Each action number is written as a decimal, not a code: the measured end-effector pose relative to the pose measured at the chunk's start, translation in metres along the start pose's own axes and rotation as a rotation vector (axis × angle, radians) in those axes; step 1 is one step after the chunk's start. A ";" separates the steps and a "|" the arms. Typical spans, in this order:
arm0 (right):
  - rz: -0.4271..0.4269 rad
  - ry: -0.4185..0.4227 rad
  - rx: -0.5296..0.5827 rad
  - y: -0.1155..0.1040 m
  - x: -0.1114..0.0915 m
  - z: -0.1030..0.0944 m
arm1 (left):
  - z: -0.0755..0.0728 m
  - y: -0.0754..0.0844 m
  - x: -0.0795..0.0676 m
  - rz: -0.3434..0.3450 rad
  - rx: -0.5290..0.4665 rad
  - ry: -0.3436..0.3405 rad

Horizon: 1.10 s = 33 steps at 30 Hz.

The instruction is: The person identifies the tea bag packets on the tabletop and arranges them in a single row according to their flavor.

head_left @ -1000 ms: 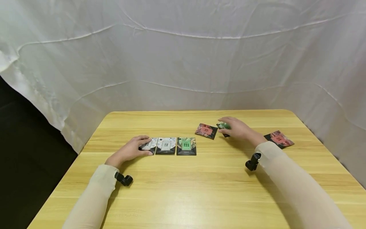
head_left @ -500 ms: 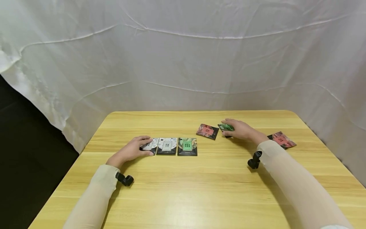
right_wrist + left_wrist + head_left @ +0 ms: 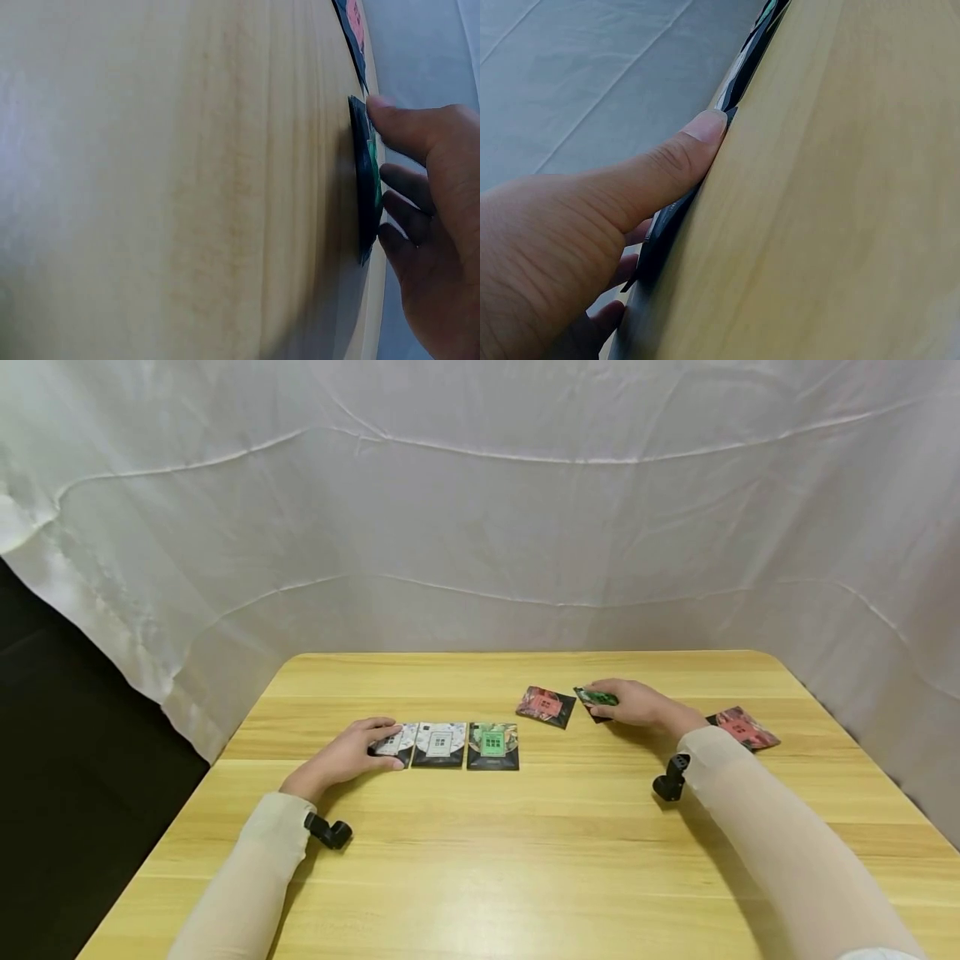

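On the table, my left hand [image 3: 347, 750] holds a white-and-black packet [image 3: 392, 743] by its edges, thumb on the near edge, fingers at the far side. In the left wrist view the thumb [image 3: 679, 161] lies along this packet's edge. To its right lie a second white-and-black packet [image 3: 439, 744] and a green-and-black packet [image 3: 492, 747], in a row. Farther back, my right hand [image 3: 637, 703] pinches another green-and-black packet [image 3: 597, 699], which is tilted and partly hidden. The right wrist view shows that packet [image 3: 366, 184] between the thumb and fingers.
A red-and-black packet [image 3: 546, 706] lies left of the right hand. Another red-and-black packet [image 3: 745, 727] lies beyond the right wrist, partly covered by it. The wooden table [image 3: 480, 860] ends at a pale hanging cloth [image 3: 480, 527].
My right hand has closed around the green packet, which now tilts in its grip. The left hand keeps its place on the white packet. The view has shifted slightly.
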State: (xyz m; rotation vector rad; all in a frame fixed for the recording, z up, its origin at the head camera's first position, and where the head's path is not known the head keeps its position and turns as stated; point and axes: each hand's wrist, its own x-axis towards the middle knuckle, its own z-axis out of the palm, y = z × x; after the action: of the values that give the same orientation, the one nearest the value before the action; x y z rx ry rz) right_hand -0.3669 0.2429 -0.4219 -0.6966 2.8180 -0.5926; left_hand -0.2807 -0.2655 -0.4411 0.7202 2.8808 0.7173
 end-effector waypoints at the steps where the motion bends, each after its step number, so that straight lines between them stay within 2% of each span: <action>1: -0.001 -0.005 0.000 0.000 0.000 0.000 | 0.000 0.000 0.000 0.001 0.000 0.001; 7: 0.012 -0.035 0.010 0.000 -0.002 -0.005 | 0.000 0.000 0.000 -0.004 -0.009 -0.003; 16: 0.048 -0.034 0.011 -0.001 -0.003 -0.006 | -0.001 0.000 0.003 -0.004 -0.005 -0.002; 23: 0.039 -0.071 -0.003 0.001 -0.007 -0.009 | 0.000 -0.001 0.006 0.000 0.003 0.002; 27: 0.064 -0.052 0.016 0.001 -0.008 -0.007 | -0.001 -0.001 0.006 0.000 0.006 0.002; 33: 0.067 0.000 -0.037 -0.001 -0.009 -0.003 | -0.001 -0.001 0.007 0.004 0.000 0.007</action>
State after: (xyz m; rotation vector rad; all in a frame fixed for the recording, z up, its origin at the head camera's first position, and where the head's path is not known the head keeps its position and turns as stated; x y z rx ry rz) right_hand -0.3593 0.2477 -0.4181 -0.6063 2.8462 -0.5311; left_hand -0.2875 -0.2635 -0.4401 0.7248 2.8864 0.7215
